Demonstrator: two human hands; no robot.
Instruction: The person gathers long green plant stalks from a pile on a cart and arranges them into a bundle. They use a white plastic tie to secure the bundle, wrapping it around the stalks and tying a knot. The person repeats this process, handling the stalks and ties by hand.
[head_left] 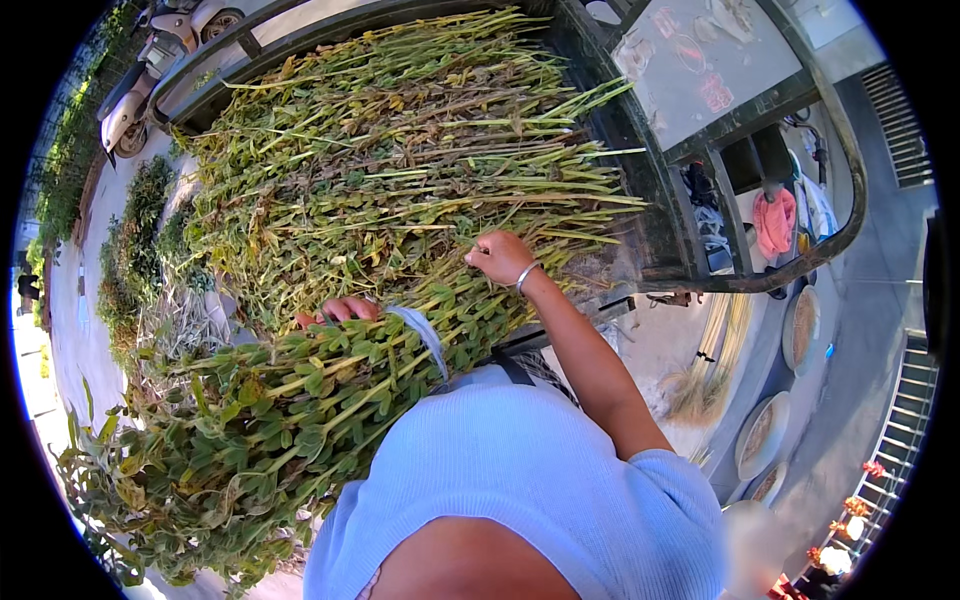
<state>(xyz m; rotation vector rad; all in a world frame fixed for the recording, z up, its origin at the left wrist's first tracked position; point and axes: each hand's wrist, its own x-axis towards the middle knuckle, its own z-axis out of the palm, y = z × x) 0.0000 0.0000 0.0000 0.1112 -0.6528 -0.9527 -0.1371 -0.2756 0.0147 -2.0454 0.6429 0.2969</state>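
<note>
A big bundle of leafy green stalks [300,400] lies across my left side, against my body. The fingers of my left hand [345,310] curl over its far side; the left forearm is hidden beneath the leaves. A pale grey-blue cloth band [425,335] passes over the bundle near its right end. My right hand [500,258], with a silver bracelet [527,277] at the wrist, is closed just above the stalks; whatever its fingers may hold is hidden. Beyond both hands, a thick layer of cut stalks [400,160] fills the cart bed, cut ends toward the right.
Dark metal rails [640,140] edge the cart. A pink cloth [774,222] sits at its right end. On the ground at right are a straw broom [705,370] and round trays [763,435]. Scooters [135,100] stand at far left, near shrubs [135,250].
</note>
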